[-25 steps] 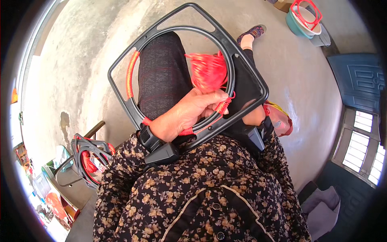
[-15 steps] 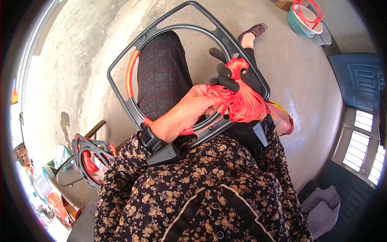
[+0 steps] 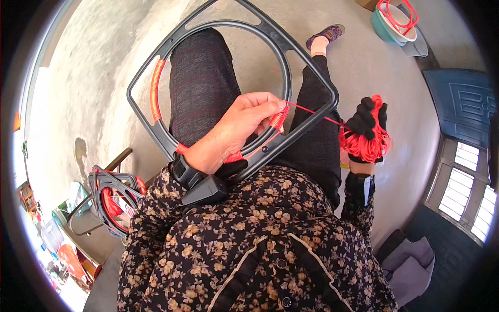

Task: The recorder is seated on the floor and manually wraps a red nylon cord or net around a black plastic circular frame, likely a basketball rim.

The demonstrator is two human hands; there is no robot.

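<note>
**Red cord drawn taut across a black frame on the lap**

The person sits with a black plastic frame [image 3: 312, 67], squarish outside with a round ring inside, resting across both thighs. The left hand [image 3: 234, 132] lies over the near side of the ring, fingers curled and pressed together, the fingertips pinching the ring where a short band of red cord wrapping [image 3: 278, 119] sits. A black strap device is on that wrist. More red wrapping covers the ring's far-left arc [image 3: 155, 89] and a bit near the left wrist.

From the pinched spot a thin red cord [image 3: 312, 112] runs straight and tight to the right, past the frame's right corner, into the right hand [image 3: 366, 122]. That hand wears a black glove and is closed around a bundle of red cord [image 3: 366, 145], held out beside the right knee, clear of the frame.

On the concrete floor at the person's left stands a stack of similar black frames [image 3: 112, 200] with red cord wound on them. Far off, near the top-right, a teal basin [image 3: 387, 26] holds a red-wrapped frame.
</note>
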